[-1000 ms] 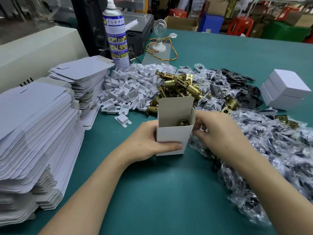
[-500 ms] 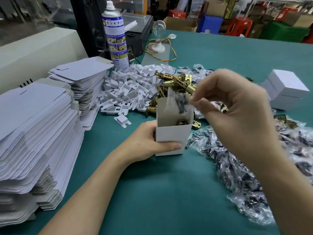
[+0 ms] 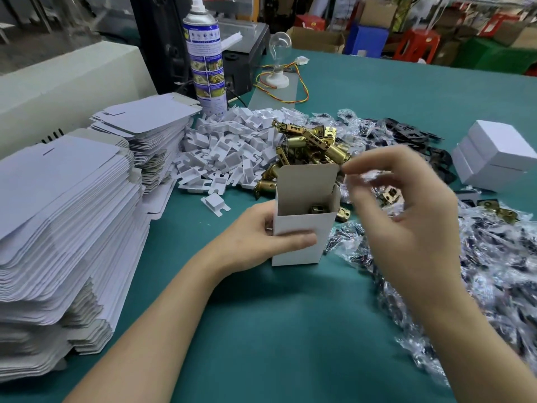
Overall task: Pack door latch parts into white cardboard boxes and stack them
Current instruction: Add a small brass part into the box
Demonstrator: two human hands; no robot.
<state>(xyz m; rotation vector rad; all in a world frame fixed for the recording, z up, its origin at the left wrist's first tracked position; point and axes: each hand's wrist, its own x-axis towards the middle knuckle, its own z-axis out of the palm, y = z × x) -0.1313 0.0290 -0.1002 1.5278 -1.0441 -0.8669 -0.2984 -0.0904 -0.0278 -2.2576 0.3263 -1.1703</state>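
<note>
The left hand (image 3: 261, 239) grips the open white box (image 3: 302, 228), thumb across its front wall, holding it upright on the green counter (image 3: 290, 330). A brass latch part (image 3: 318, 209) lies inside. The right hand (image 3: 412, 216) hovers just beside the box's raised flap, its curled fingers blurred; I cannot tell whether they pinch anything. Behind lie a heap of brass latches (image 3: 313, 146) and white plastic pieces (image 3: 232, 149), with bagged parts (image 3: 494, 271) and stacked closed boxes (image 3: 494, 158) to the right.
</note>
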